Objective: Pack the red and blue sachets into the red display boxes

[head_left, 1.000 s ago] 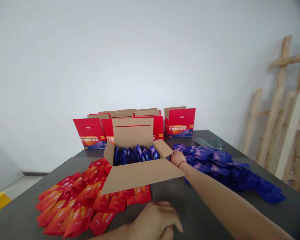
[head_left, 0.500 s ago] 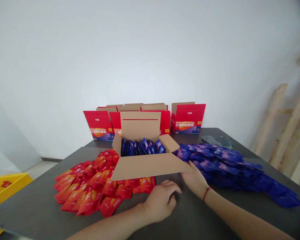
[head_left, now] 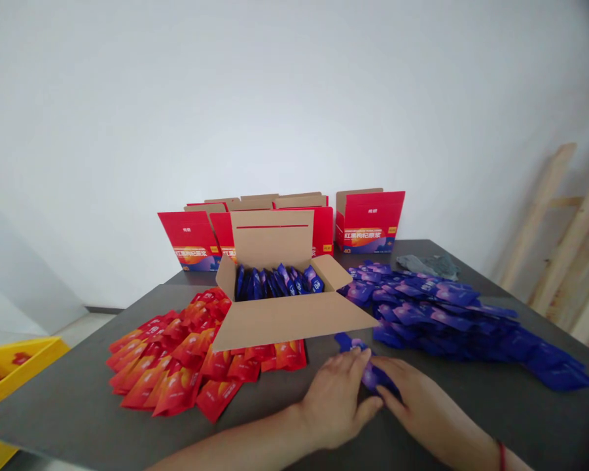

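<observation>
My right hand (head_left: 415, 399) is closed on a blue packet (head_left: 372, 376) low over the grey table. The fingers of my left hand (head_left: 336, 396) press against the same packet from the left. Beyond them stands an open cardboard box (head_left: 285, 319) with its flaps spread and a row of blue packets (head_left: 277, 282) upright inside. Red packets (head_left: 177, 360) lie in an overlapping pile to the left, some of them by the box's front flap. A heap of blue packets (head_left: 446, 314) spreads to the right of the box.
Several red printed boxes (head_left: 370, 222) stand open at the back of the table (head_left: 269, 418). Crumpled clear plastic (head_left: 429, 266) lies at the back right. A yellow crate (head_left: 24, 366) is at the far left, wooden pieces (head_left: 540, 216) at the right.
My right hand has left the box's front flap and come nearer, now with a blue packet. My left hand has moved right and reached that packet. The view has shifted slightly.
</observation>
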The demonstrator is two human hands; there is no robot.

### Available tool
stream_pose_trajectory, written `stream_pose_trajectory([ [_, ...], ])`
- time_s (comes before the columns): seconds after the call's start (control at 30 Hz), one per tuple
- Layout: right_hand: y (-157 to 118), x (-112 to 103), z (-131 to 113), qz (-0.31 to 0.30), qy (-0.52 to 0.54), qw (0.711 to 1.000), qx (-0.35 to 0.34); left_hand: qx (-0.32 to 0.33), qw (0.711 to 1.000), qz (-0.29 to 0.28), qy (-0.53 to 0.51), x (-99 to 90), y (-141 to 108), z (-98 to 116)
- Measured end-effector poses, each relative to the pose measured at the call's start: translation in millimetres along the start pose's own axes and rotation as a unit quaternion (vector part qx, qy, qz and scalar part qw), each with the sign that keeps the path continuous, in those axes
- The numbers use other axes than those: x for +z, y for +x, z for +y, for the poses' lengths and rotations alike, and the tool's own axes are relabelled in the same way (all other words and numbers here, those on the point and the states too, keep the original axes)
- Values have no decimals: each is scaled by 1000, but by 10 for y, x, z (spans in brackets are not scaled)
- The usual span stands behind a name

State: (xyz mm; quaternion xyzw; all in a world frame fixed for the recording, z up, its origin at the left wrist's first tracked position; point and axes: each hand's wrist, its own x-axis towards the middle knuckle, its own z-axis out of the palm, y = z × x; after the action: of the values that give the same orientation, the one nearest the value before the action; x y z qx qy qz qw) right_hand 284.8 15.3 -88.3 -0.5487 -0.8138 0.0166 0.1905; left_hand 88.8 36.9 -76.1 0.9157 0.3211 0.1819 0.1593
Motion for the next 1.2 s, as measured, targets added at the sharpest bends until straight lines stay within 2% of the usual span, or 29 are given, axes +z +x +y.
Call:
stream_pose_trajectory([
  [0.07, 164, -194, 159, -17, -6, 1000, 2, 1, 999, -10, 35, 32, -5, 39],
  [0.13, 437, -358, 296, -11, -53, 999, 3, 5, 998, -19, 62, 45, 2, 51],
  [0.23, 927, -428, 389, -6, -82, 997, 0, 25, 997, -29, 67, 42, 14, 23],
  [0.37, 1451, -216, 364, -9, -121, 992, 15, 49, 996, -58, 52, 18, 11, -44],
  [0.53, 1700, 89, 367, -11, -164, 983, 80, 89, 988, -105, 64, -94, -10, -47],
  [0.63, 1702, 142, 394, -19, -174, 980, 100, 112, 986, -107, 64, -134, -27, -25],
  [0.73, 1690, 104, 413, -27, -173, 980, 99, 121, 986, -98, 67, -96, -38, -36],
  [0.87, 1710, -36, 405, -28, -172, 979, 105, 116, 986, -90, 74, -36, -34, -86],
  [0.97, 1636, -216, 351, -12, -173, 978, 115, 127, 984, -99, 75, -88, -32, -107],
  [1.07, 1314, -434, 252, 8, -165, 980, 110, 149, 980, -110, 72, -190, -43, -100],
  [1.2, 528, -584, 114, 22, -131, 987, 91, 180, 978, -90, 62, -245, -54, -68],
])
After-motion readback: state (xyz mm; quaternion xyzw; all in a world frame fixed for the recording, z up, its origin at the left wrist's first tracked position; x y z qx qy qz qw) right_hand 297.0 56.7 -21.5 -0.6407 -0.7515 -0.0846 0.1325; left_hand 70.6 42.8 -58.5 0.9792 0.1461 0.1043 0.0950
